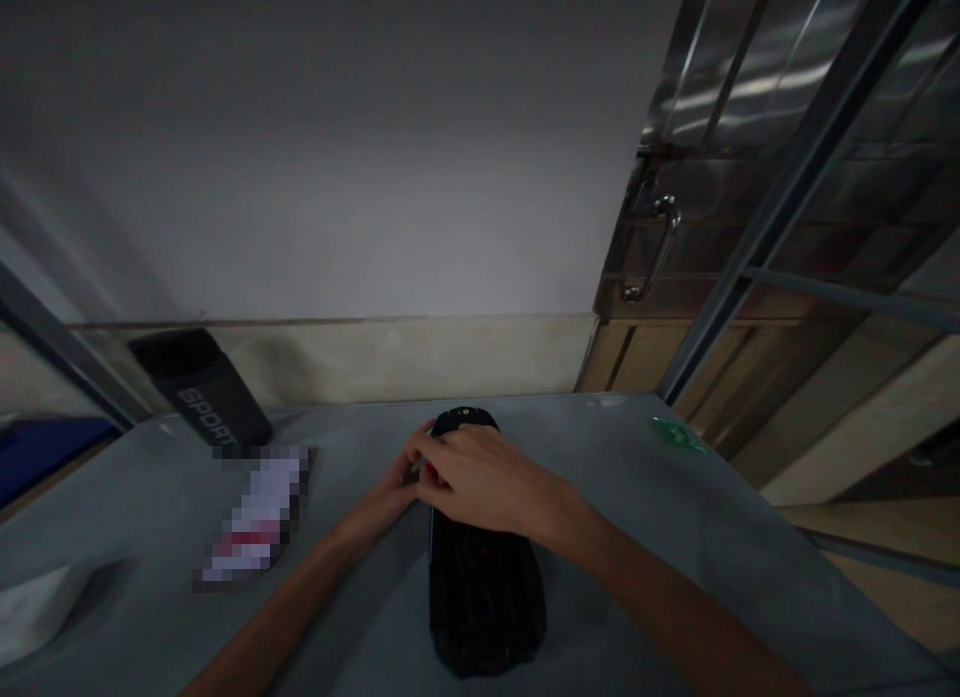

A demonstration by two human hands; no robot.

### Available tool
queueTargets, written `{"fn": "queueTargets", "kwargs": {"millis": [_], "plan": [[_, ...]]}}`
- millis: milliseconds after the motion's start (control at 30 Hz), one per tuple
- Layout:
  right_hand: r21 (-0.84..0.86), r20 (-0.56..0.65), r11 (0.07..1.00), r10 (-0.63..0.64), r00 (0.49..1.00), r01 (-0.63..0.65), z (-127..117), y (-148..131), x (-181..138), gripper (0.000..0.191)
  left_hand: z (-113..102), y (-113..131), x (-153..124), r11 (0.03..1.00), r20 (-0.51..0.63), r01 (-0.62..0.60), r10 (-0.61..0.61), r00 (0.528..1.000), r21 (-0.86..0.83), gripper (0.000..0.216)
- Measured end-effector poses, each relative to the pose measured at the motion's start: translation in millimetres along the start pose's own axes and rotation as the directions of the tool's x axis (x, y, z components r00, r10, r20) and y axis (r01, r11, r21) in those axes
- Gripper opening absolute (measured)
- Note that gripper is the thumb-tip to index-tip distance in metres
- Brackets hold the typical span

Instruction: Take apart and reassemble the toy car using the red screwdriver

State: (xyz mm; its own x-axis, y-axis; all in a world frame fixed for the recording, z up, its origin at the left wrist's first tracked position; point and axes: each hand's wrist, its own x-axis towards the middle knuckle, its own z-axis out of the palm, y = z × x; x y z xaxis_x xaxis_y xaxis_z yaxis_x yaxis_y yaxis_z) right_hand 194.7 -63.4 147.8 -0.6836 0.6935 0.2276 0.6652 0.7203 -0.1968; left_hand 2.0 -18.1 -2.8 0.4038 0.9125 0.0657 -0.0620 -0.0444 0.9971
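One black object (487, 597) lies lengthwise on the grey table (637, 497). The left hand (401, 480) bends its fingers at the left edge; the right hand (487, 472), half-curled, covers the far part. Whether either grips cannot be told. Probably stiff, light and smooth, it is best held by both long sides.

Seemingly free tabletop (600, 442) right of black object (487, 602); leftward obstacle: container (214, 397).
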Motion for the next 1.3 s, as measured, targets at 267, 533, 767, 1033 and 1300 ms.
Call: {"fn": "queueTargets", "kwargs": {"millis": [267, 533, 767, 1033, 1300], "plan": [[0.325, -0.088, 0.935, 0.177, 0.980, -0.139, 16, 21, -7, 0.013, 6, 8, -2, 0.995, -0.008, 0.074, -0.075, 0.997, -0.074, 0.099], [0.618, -0.194, 0.732, 0.494, 0.848, -0.285, 43, 109, -46, 0.048, 6, 9, -1, 0.994, 0.000, 0.104, -0.104, 0.995, -0.032, 0.101], [0.350, 0.012, 0.826, 0.468, 0.884, -0.442, 82, 123, -69, 0.035, 8, 16, -3, 0.995, 0.027, 0.103, -0.103, 0.994, 0.019, 0.098], [0.068, 0.070, 0.856, 0.508, 0.858, -0.512, 90, 108, -71, 0.018, 11, 21, -6, 0.995, -0.069, 0.096, -0.092, 0.993, 0.043, 0.085], [0.001, 0.017, 0.862, 0.507, 0.862, -0.507, 91, 109, -71, 0.020, -7, 12, 3, 0.991, -0.172, 0.026, -0.003, 0.985, 0.134, 0.069]]}}
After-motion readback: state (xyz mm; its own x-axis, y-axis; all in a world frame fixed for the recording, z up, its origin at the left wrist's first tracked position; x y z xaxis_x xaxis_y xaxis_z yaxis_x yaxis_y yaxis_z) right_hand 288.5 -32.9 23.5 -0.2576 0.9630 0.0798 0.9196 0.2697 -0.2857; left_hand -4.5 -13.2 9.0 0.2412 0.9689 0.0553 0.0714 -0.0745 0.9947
